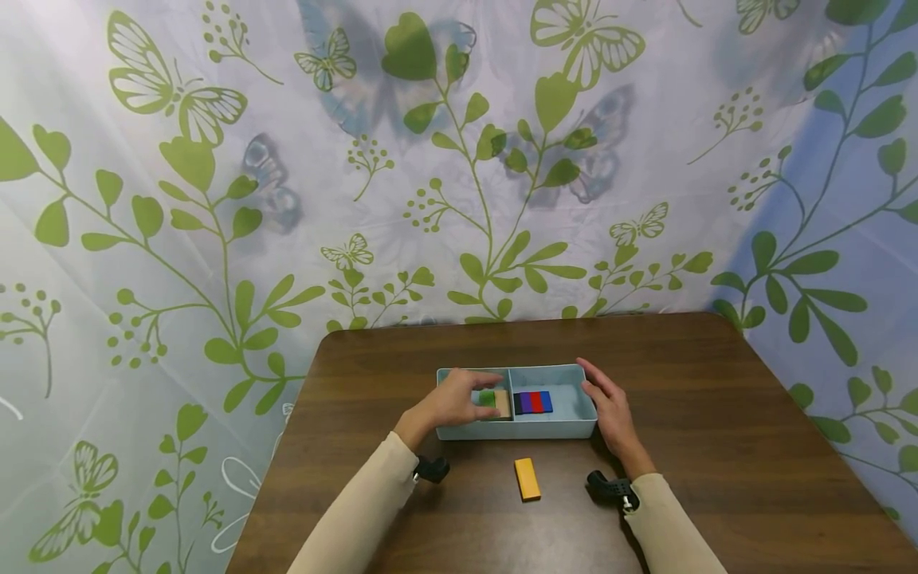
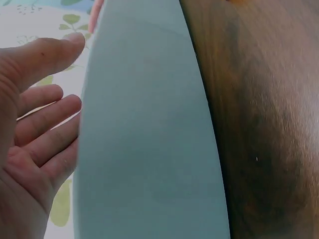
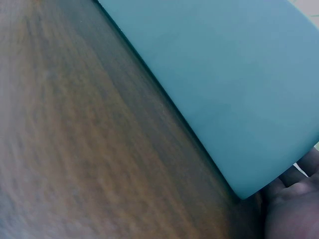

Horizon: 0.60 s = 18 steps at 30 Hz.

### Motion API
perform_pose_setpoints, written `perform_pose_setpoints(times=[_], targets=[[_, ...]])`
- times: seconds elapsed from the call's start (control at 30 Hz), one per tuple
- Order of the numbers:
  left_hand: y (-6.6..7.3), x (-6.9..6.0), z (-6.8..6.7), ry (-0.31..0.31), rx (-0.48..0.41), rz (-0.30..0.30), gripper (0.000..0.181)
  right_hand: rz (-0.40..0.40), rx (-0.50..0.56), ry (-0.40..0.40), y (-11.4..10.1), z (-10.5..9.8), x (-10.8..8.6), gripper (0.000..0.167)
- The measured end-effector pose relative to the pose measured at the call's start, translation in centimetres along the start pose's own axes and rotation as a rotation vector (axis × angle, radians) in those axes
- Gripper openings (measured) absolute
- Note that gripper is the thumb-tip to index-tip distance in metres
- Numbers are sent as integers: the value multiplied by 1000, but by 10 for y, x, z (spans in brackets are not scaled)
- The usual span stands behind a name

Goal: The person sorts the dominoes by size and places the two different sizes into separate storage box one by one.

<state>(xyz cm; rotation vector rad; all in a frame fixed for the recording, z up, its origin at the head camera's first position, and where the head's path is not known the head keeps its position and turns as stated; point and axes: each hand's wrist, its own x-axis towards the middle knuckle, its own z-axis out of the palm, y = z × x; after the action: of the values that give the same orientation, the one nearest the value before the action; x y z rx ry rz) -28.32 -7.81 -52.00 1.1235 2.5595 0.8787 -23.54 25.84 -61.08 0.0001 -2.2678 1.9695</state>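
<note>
A light blue two-compartment box (image 1: 515, 430) stands on the table. Over its left compartment hovers my left hand (image 1: 453, 399), thumb and fingers apart, around a green block (image 1: 488, 398) and a beige block (image 1: 503, 404). In the left wrist view no object shows between the thumb and fingers of that hand (image 2: 40, 114). My right hand (image 1: 612, 410) rests against the box's right end with its fingers extended. Black, purple, red and blue blocks (image 1: 536, 402) lie side by side in the right compartment. The box wall (image 3: 224, 84) hides part of the right hand's fingers.
One yellow block (image 1: 527, 479) lies on the brown wooden table (image 1: 473, 534) in front of the box. Behind the table hangs a curtain (image 1: 445, 199) with leaves and butterflies. Each wrist carries a black camera mount (image 1: 608, 487).
</note>
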Motion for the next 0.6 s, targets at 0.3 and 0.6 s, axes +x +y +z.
perform_pose_setpoints(times=[0.3, 0.6], targets=[[18, -10, -2, -2, -50, 66, 65, -4, 1, -4, -1, 0, -1, 50], [32, -24, -2, -46, -88, 119, 70, -12, -9, -1, -1, 0, -2, 50]])
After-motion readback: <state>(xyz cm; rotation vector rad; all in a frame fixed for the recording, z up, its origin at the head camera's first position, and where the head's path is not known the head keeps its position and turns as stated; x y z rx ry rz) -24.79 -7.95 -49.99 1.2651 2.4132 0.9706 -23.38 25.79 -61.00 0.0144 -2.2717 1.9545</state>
